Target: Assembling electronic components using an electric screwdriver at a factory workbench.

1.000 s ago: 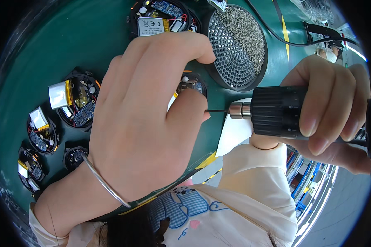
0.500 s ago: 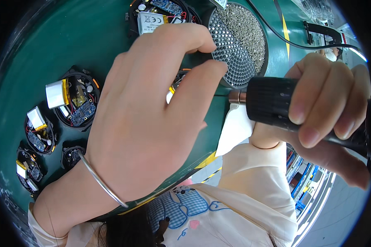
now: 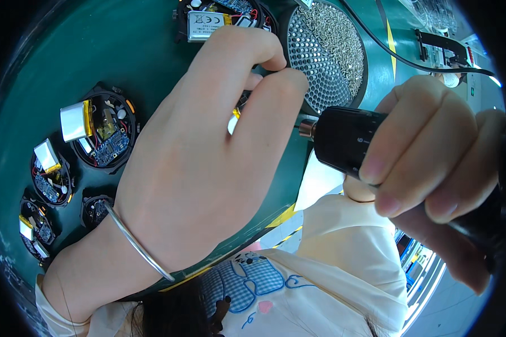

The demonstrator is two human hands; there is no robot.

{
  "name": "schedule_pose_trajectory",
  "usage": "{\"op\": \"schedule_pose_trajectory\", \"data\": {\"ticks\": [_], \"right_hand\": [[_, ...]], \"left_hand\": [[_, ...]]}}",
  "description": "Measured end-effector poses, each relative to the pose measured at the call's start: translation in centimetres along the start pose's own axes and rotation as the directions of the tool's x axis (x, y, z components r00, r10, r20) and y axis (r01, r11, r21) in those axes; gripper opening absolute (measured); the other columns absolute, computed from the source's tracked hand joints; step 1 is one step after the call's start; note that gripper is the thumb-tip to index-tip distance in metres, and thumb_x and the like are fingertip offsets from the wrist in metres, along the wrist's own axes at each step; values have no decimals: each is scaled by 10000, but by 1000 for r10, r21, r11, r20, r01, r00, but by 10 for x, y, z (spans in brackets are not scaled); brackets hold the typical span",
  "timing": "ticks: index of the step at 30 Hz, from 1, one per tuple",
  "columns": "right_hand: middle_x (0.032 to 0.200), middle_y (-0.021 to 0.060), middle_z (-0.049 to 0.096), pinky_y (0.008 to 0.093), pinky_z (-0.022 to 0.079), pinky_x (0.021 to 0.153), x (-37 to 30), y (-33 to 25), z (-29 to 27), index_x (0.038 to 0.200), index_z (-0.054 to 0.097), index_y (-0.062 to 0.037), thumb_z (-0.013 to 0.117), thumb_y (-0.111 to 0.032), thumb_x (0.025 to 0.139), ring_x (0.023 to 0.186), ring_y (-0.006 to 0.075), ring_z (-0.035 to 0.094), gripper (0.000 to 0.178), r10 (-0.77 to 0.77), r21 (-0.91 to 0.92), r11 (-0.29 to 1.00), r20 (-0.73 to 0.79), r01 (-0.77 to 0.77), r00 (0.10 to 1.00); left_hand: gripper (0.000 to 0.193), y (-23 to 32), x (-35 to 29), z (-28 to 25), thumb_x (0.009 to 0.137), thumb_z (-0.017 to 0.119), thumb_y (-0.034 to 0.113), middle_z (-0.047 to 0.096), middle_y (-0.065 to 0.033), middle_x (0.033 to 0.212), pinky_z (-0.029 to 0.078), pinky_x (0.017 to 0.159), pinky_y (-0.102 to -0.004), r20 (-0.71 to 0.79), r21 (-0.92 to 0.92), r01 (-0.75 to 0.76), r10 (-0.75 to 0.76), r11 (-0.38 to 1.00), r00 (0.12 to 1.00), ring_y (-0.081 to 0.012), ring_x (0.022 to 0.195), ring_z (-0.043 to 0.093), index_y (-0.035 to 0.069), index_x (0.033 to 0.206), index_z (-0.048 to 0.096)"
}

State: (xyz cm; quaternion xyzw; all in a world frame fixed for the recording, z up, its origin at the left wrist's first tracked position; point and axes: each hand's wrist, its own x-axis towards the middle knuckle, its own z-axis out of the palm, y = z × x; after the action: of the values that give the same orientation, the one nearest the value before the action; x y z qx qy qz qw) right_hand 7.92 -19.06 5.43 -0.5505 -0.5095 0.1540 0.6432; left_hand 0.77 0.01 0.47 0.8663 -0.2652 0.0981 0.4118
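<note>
My left hand is curled, back upward, over a round black electronic unit; a bit of the unit's yellow-taped white part shows between thumb and index finger. Its fingertips and most of that unit are hidden. In my right hand is a black electric screwdriver, fist wrapped round its body. The screwdriver lies nearly level, its metal collar close to my left thumb and its bit tip hidden behind the thumb. Just beyond both hands stands a round dish with a perforated plate and many small screws.
Several open round units with boards and silver batteries lie on the green mat at left, among them a large one. Another unit sits at the far edge. A black cable crosses the far right. White paper lies near the mat's front edge.
My right hand has brought the screwdriver left, closer to my left thumb, and its rear end has dropped toward me. My left hand has shifted slightly away from me.
</note>
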Motion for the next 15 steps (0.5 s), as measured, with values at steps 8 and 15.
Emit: {"op": "schedule_pose_trajectory", "data": {"ticks": [8, 15], "right_hand": [[677, 49, 571, 187, 443, 548, 9, 0, 3, 864, 500, -72, 661, -693, 691, 570, 136, 536, 664, 31, -24, 999, 124, -28, 992], [702, 34, 572, 200, 450, 540, -2, 7, -12, 933, 534, -87, 650, -704, 689, 590, 130, 553, 674, -43, 41, 998, 17, 43, 999]], "left_hand": [[493, -1, -4, 1, 548, 767, -8, 502, -134, 1098, 441, 827, -372, -51, -30, 0, -1, 1000, 999, -307, 979, 521, 16, 1003, 579], [377, 7, -7, 11, 581, 790, 50, 486, -152, 1118, 456, 834, -373, -33, -207, 150, -160, 967, 987, -302, 999, 543, 2, 879, 564]]}}
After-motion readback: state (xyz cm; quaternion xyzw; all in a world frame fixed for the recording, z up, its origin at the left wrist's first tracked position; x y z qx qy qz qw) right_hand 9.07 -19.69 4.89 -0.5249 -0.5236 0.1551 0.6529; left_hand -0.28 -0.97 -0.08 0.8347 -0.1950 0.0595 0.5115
